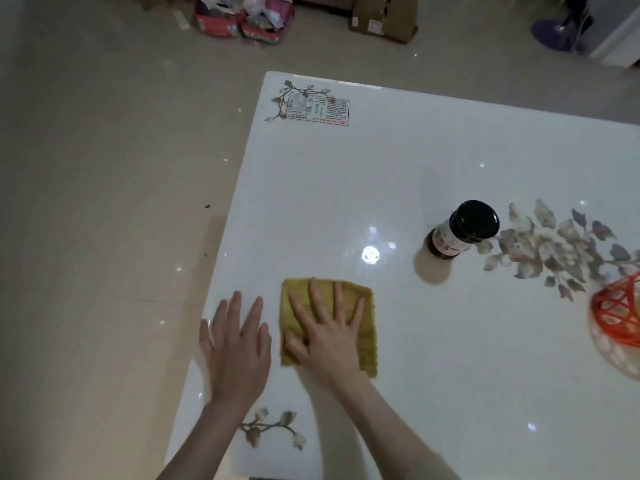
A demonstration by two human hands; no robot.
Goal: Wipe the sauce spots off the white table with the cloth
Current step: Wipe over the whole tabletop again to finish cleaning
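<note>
Under my right hand (325, 341), fingers spread flat, the cloth (367, 337) is pressed down for wiping; my left hand (237, 348), also spread, probably braces beside it on the worktop (346, 188).

The white table (433, 150) is smooth and highly glossy, mirroring lamp spots, with a paper-looking label (318, 112) stuck flat at its 11 o'clock corner. The cloth (369, 341) is a matt, nubby fabric; at its 2 o'clock the jar (450, 242) looks like glass under a shiny black lid (476, 220). At the table's 3 o'clock sits a red plastic basket (613, 313), and the floor (104, 168) at 9 o'clock is polished tile.
</note>
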